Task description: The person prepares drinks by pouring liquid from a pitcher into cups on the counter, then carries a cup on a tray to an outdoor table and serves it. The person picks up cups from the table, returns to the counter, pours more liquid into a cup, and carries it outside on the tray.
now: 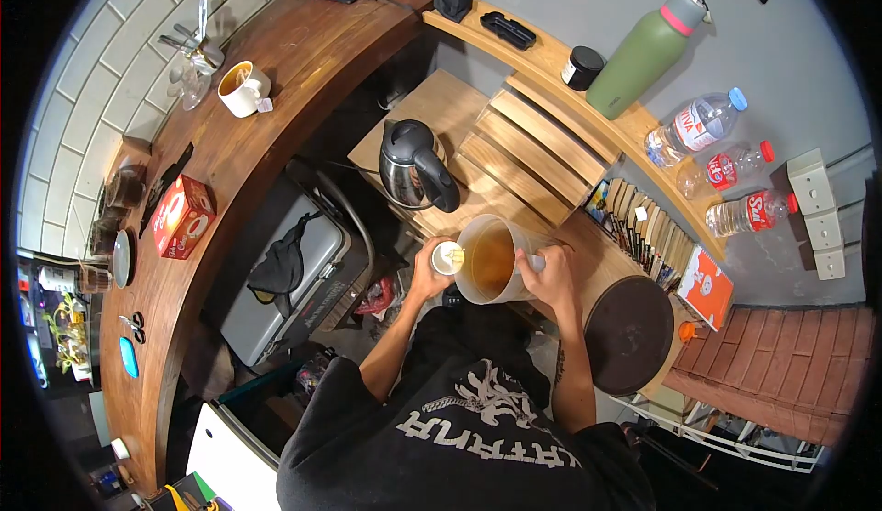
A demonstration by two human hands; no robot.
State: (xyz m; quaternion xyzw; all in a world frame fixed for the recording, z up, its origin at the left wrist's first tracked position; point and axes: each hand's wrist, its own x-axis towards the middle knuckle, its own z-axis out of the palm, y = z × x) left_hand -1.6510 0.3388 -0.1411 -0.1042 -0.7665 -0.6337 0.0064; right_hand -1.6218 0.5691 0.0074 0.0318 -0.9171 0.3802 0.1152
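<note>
My right hand (551, 278) is closed around the handle of a translucent plastic pitcher (470, 283). Amber-brown liquid (497, 260) lies inside it, and its mouth faces up towards me. In my left hand (426, 277) is a small white round container (447, 257) with something pale yellow showing at its top. The container is right beside the pitcher's left rim. Just beyond both hands, a black and steel electric kettle (413, 164) stands on the wooden slatted bench (514, 166).
A curved wooden counter (266, 143) on the left bears a mug (244, 89), a red tea box (185, 217) and scissors (138, 327). On the right-hand shelf stand a green bottle (643, 56) and several plastic bottles (695, 128). A dark round stool seat (629, 334) is close on my right.
</note>
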